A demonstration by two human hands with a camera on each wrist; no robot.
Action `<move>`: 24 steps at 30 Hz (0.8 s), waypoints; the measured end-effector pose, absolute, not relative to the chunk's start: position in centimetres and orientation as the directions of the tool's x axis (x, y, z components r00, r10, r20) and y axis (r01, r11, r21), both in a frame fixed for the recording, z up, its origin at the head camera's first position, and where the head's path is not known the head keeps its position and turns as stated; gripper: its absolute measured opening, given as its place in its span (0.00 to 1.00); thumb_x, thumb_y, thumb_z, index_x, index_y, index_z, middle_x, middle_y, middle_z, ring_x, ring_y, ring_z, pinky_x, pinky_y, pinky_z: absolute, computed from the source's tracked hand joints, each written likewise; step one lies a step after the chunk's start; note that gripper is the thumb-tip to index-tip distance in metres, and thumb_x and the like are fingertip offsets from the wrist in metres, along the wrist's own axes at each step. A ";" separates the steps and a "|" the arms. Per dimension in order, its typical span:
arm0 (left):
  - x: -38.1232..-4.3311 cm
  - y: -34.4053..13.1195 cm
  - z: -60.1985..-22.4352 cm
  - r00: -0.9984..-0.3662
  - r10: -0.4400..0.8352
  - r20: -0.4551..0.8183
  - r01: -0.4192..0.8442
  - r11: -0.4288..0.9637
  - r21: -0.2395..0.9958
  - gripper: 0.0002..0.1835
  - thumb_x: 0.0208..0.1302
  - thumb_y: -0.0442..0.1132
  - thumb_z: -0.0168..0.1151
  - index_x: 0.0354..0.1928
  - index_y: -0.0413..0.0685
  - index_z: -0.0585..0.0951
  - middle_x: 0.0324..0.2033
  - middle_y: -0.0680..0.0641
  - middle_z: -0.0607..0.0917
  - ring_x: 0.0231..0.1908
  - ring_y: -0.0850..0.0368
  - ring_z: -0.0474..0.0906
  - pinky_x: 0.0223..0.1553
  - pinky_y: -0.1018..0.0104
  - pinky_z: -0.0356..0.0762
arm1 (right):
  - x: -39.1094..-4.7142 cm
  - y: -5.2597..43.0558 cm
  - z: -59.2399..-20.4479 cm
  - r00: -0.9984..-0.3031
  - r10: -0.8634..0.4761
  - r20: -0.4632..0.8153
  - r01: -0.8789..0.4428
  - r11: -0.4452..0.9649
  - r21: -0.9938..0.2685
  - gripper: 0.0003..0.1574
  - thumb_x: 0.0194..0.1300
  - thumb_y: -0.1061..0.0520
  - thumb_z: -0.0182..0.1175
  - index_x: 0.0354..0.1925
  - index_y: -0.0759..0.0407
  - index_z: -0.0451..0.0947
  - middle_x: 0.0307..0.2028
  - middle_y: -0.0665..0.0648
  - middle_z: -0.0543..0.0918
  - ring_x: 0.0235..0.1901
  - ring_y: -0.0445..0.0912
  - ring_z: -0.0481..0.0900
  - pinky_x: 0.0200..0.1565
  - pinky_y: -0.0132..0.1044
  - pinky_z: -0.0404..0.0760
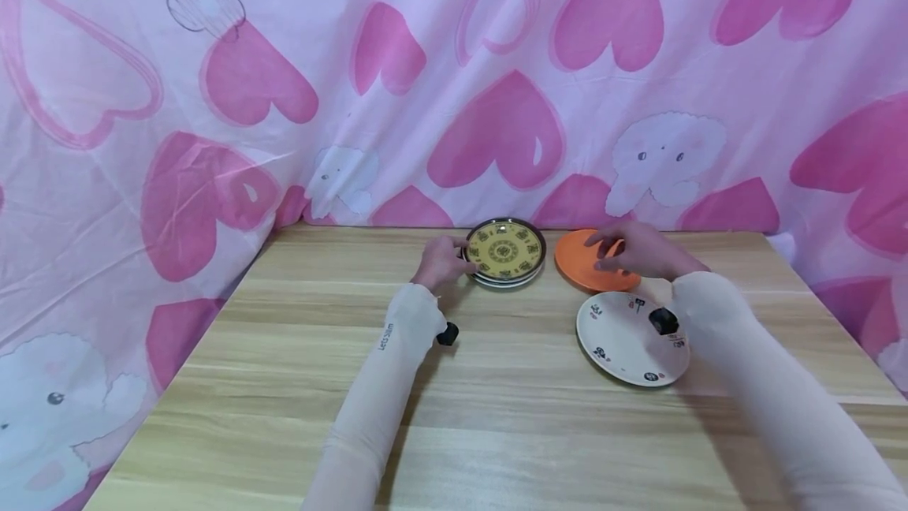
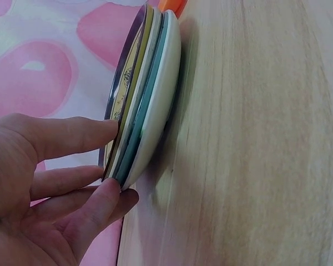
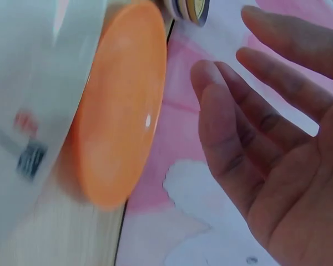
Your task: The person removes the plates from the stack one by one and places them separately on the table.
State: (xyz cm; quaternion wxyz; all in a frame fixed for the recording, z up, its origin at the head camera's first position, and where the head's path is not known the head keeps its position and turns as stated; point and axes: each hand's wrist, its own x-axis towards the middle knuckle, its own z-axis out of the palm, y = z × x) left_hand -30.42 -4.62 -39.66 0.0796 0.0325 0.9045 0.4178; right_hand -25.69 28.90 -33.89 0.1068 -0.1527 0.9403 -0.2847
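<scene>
At the back middle of the table, a stack of plates (image 1: 507,284) has a yellow patterned plate (image 1: 504,251) with a dark rim on top. Below it, the left wrist view shows pale and teal edges and a cream plate (image 2: 162,83). My left hand (image 1: 441,260) grips the stack's left edge, its thumb over the top rim and fingers (image 2: 102,208) against the side. An orange plate (image 1: 578,262) lies right of the stack. Above it hovers my right hand (image 1: 641,249), fingers loosely bent, holding nothing. Nearer me lies a white plate (image 1: 624,337) with small dark and red prints.
The wooden table (image 1: 496,416) runs back to a pink curtain (image 1: 397,140) with hearts, which hangs close behind the stack and the orange plate. My right forearm (image 1: 766,385) passes over the white plate's right side. A black wrist camera (image 1: 448,334) sits on the left cuff.
</scene>
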 end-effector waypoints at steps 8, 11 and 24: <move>-30.5 -4.7 -39.6 -0.984 0.136 -0.116 0.002 0.655 0.755 0.38 0.52 0.36 0.76 0.67 0.42 0.74 0.60 0.39 0.82 0.56 0.47 0.78 0.58 0.59 0.81 | -27.6 26.2 -35.1 -0.951 -0.290 -0.105 -0.143 0.715 -0.684 0.28 0.66 0.60 0.65 0.62 0.67 0.74 0.49 0.67 0.79 0.37 0.54 0.83 0.42 0.46 0.89; -30.6 -4.7 -39.6 -0.983 0.137 -0.119 -0.001 0.651 0.759 0.38 0.52 0.35 0.76 0.67 0.41 0.74 0.60 0.38 0.82 0.57 0.46 0.77 0.60 0.58 0.80 | -28.2 25.2 -35.8 -0.958 -0.272 -0.092 -0.117 0.663 -0.739 0.29 0.66 0.62 0.64 0.62 0.71 0.71 0.49 0.69 0.77 0.37 0.55 0.84 0.44 0.46 0.89; -30.9 -4.9 -39.5 -0.984 0.134 -0.115 0.002 0.659 0.752 0.37 0.50 0.36 0.78 0.65 0.41 0.76 0.63 0.40 0.80 0.61 0.45 0.75 0.65 0.54 0.76 | -29.3 22.2 -39.1 -0.973 -0.176 -0.149 0.004 0.631 -0.776 0.37 0.69 0.55 0.61 0.72 0.56 0.63 0.61 0.64 0.74 0.48 0.55 0.82 0.53 0.43 0.84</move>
